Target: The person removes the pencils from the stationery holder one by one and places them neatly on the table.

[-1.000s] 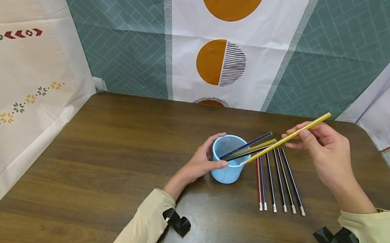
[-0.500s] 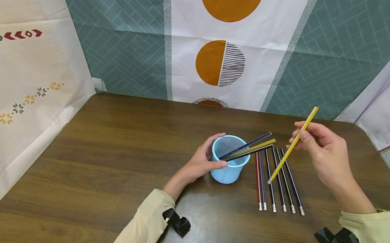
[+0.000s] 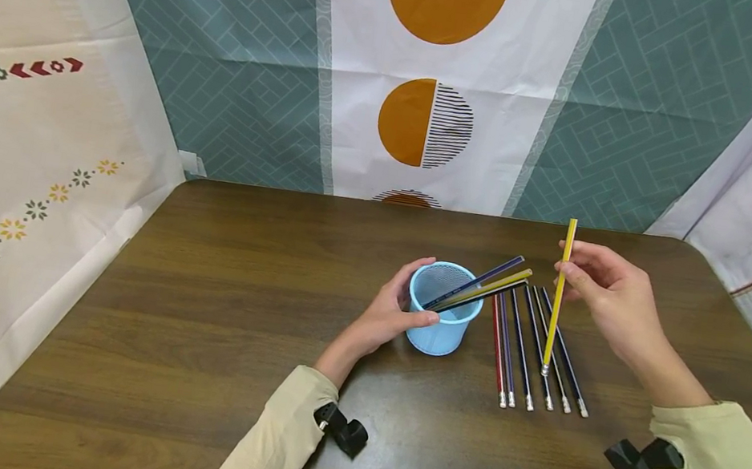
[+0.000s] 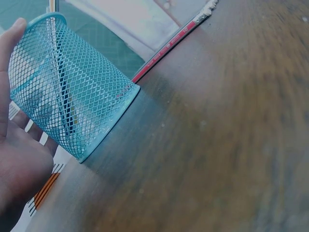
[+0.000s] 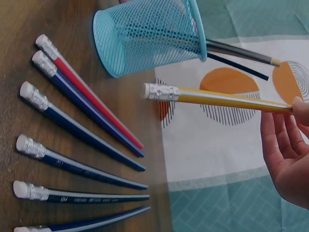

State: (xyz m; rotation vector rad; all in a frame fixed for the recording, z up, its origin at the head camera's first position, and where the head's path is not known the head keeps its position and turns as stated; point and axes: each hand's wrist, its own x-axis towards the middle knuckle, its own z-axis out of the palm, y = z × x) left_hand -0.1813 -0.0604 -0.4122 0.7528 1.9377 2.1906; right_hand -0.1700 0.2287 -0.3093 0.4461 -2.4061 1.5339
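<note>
My left hand (image 3: 396, 308) holds a light blue mesh pencil cup (image 3: 435, 336), thumb over the near rim and fingers round the far left side. Out of the cup lean a few pencils (image 3: 498, 267), blue, yellow and dark, slanting to the right. My right hand (image 3: 611, 294) pinches a yellow pencil (image 3: 557, 310) between thumb and fingers, eraser end down. It hangs upright over a row of pencils. In the right wrist view, its white eraser and silver ferrule (image 5: 161, 91) point toward the cup side.
Right of the cup, several pencils lie side by side on the brown wooden table (image 3: 209, 323), erasers toward me: a red pencil (image 3: 498, 354) at the left, dark blue ones beside it. A patterned cloth (image 3: 264, 56) hangs behind the table's far edge.
The yellow pencil has left the cup's rim, swung to the right and turned from slanted to upright over the row. The left hand and the cup have stayed put.
</note>
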